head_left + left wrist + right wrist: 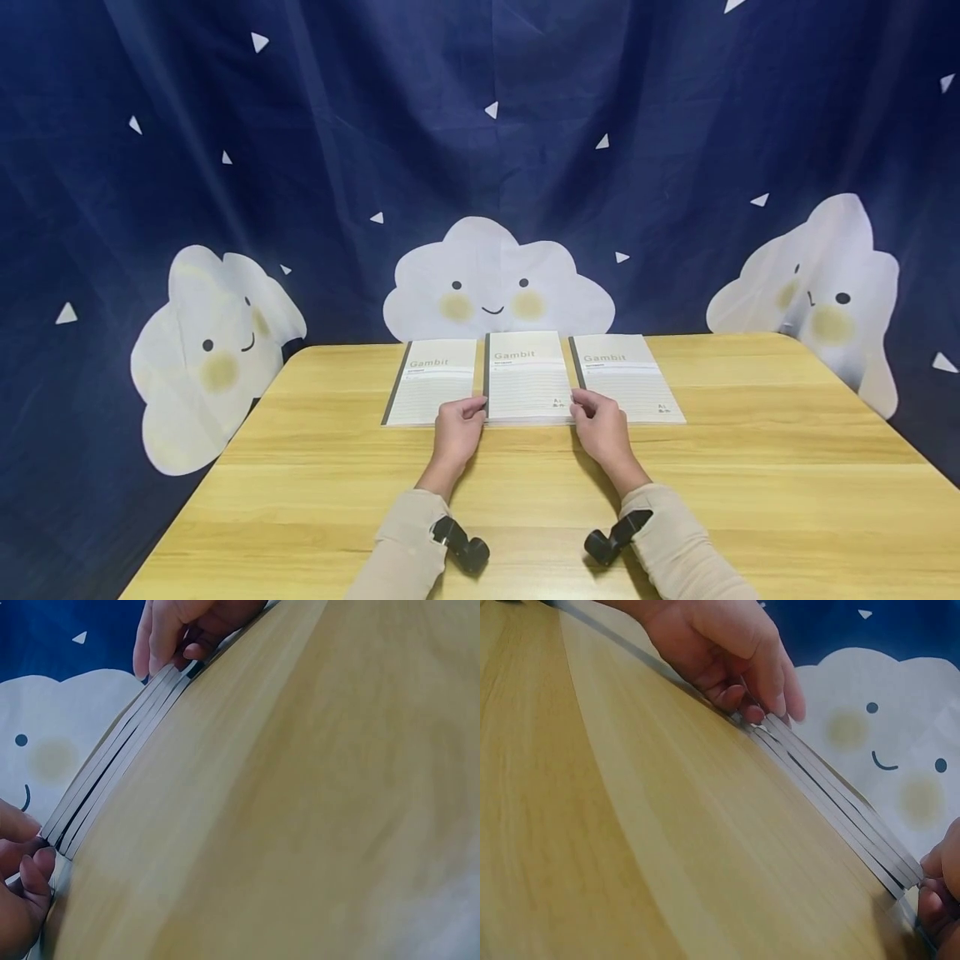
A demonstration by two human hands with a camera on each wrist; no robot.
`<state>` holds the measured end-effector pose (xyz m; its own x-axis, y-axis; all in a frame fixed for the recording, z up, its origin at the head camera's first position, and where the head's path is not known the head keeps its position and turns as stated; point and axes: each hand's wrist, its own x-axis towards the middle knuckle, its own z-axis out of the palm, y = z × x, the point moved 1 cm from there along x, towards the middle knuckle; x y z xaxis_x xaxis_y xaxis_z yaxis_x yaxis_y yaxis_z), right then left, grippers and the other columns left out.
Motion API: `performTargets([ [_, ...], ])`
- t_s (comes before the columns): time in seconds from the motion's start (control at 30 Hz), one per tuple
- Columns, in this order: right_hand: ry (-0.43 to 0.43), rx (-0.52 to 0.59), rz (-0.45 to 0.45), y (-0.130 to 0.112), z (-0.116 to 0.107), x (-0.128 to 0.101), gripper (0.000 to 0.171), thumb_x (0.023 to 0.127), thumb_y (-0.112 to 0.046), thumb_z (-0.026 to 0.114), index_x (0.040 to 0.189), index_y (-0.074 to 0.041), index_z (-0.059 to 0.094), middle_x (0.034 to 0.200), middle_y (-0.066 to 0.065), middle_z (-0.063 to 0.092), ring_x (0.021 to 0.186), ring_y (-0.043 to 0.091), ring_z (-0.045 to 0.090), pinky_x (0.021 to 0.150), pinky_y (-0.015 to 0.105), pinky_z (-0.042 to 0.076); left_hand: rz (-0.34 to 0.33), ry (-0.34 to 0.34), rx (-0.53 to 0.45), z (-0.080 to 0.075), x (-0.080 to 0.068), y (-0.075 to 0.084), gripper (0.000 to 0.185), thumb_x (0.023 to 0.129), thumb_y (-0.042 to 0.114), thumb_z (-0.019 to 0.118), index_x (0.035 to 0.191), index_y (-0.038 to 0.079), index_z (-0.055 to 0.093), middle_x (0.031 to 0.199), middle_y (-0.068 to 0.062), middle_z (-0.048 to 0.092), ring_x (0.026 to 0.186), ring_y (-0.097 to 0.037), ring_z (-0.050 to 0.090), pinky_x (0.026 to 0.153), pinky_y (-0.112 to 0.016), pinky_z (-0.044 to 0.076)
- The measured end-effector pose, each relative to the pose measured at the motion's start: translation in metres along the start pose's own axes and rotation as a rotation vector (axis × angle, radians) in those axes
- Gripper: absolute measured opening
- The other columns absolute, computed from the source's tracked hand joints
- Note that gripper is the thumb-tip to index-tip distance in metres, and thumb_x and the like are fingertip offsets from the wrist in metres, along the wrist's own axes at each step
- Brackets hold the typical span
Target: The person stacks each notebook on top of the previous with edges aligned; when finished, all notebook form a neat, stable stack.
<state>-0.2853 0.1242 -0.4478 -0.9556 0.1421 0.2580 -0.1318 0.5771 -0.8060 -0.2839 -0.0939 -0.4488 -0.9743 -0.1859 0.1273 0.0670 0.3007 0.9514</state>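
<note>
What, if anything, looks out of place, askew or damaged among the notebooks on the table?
Nothing looks spilled or damaged. Only the middle notebook stack looks slightly odd: both wrist views show dark, uneven gaps between its layers, which seem not pressed flat. The left notebook and right notebook look orderly.

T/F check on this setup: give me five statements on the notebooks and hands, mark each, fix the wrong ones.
1. The left hand and right hand are at opposite sides of the middle notebook stack. True.
2. The middle notebook stack is just one notebook. False: the wrist views show several layers in the middle notebook stack.
3. The left notebook and right notebook both show the title "Gambit". True.
4. All the notebooks lie at the edge nearest the person. False: they lie by the far edge of the wood-grain table.
5. The left notebook has a dark spine strip down its left edge. True.
</note>
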Motion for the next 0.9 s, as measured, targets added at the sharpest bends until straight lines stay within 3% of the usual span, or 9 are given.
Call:
performTargets([
  [0.3,0.015,0.026,0.009,-0.005,-0.002,0.002,0.032,0.089,-0.010,0.056,0.119,0.001,0.063,0.111,0.019,0.066,0.102,0.029,0.061,0.090,0.043,0.048,-0.013,-0.022,-0.071,-0.001,0.003,-0.003,0.025,0.085,-0.001,0.062,0.109,-0.004,0.067,0.111,-0.020,0.066,0.105,-0.028,0.063,0.086,-0.029,0.053],
  [0.63,-0.061,0.146,0.023,-0.032,-0.004,0.005,0.037,0.090,-0.011,0.056,0.125,0.001,0.058,0.121,0.019,0.061,0.104,0.030,0.061,0.090,0.041,0.050,-0.024,-0.058,-0.167,-0.013,0.009,0.003,0.034,0.087,0.007,0.063,0.118,-0.009,0.060,0.102,-0.021,0.066,0.083,-0.021,0.065,0.071,-0.030,0.057],
  [0.9,-0.278,0.447,0.121,-0.061,0.019,0.008,0.044,0.092,-0.007,0.053,0.133,0.009,0.045,0.126,0.029,0.052,0.111,0.038,0.056,0.089,0.034,0.053,-0.010,0.009,-0.001,-0.042,0.025,0.013,0.038,0.087,0.012,0.064,0.120,-0.006,0.059,0.103,-0.020,0.065,0.091,-0.026,0.062,0.077,-0.031,0.055],
])
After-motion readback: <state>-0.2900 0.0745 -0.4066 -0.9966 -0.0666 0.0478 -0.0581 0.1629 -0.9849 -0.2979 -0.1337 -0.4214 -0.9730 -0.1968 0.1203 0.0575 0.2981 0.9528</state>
